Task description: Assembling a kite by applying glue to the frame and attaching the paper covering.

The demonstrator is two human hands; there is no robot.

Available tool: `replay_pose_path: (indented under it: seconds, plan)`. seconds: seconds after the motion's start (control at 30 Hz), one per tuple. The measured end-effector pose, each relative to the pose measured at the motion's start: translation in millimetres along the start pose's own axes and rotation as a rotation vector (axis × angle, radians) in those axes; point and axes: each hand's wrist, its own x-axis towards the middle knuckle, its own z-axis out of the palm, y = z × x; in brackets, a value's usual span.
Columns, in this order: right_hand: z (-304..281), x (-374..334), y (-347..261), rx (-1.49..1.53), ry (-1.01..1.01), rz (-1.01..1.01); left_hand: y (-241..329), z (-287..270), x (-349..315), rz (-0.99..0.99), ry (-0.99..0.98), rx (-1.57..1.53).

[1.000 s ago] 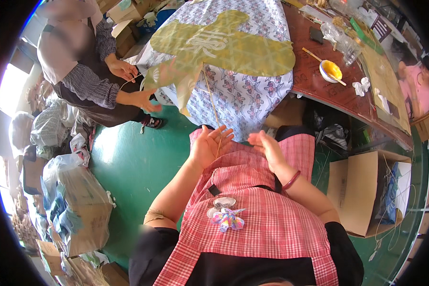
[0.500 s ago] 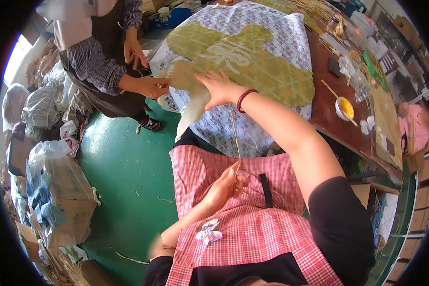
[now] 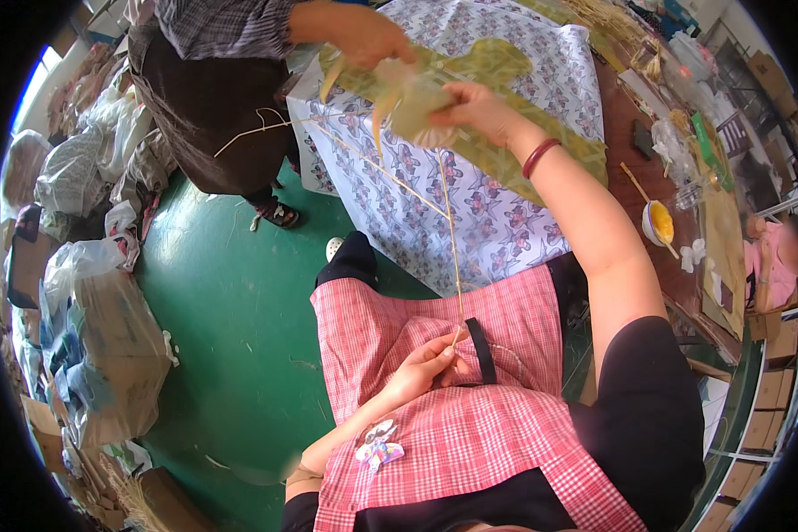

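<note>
Low over my lap, my left hand [image 3: 430, 362] pinches the lower end of a thin straw-coloured strand [image 3: 453, 253]. The strand rises from my fingers and forks above; one branch runs up and left past the cloth's edge. My right hand [image 3: 481, 113] stretches over the table, its fingers closed on a pale green, translucent piece [image 3: 415, 105] that is blurred, with a pale ribbed part at its lower edge. Another person's hand [image 3: 368, 37] is just above and left of that piece. Beneath lies a large olive-green patterned shape [image 3: 550, 158] on the flower-printed cloth [image 3: 510, 217].
On the brown table [image 3: 625, 199] at right stand a bowl of yellow stuff [image 3: 658, 222] with a stick, a dark block [image 3: 642, 137] and clear plastic [image 3: 667, 146]. Plastic-wrapped bundles [image 3: 106, 328] line the left of the green floor [image 3: 230, 319]. A co-worker in an apron [image 3: 217, 111] stands far left.
My right hand went from spread fingers to a grip on the pale piece, moving right and up. The other person's hand moved up and right. My left hand lowered slightly with the strand.
</note>
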Motion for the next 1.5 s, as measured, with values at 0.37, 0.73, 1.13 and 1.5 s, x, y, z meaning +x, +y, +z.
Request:
replay_pose_path:
  seconds: [0.37, 0.73, 1.13, 1.5]
  plan:
    - [-88.5, 2.5, 74.4, 0.57, 1.051, 0.188, -7.6, 8.4, 0.0, -0.095, 0.069, -0.014]
    - [-104.5, -9.0, 69.5, 0.477, 0.899, 0.215, -2.0, 14.9, 10.0, -0.115, 0.106, 0.058]
    - [57.5, -171.8, -29.9, -0.379, 0.131, -0.563, -5.4, 17.6, 10.7, -0.081, 0.237, 0.149]
    - [92.0, -248.3, 6.7, -0.687, 0.083, -0.499, -6.3, 18.2, 14.6, 0.006, 0.307, 0.098]
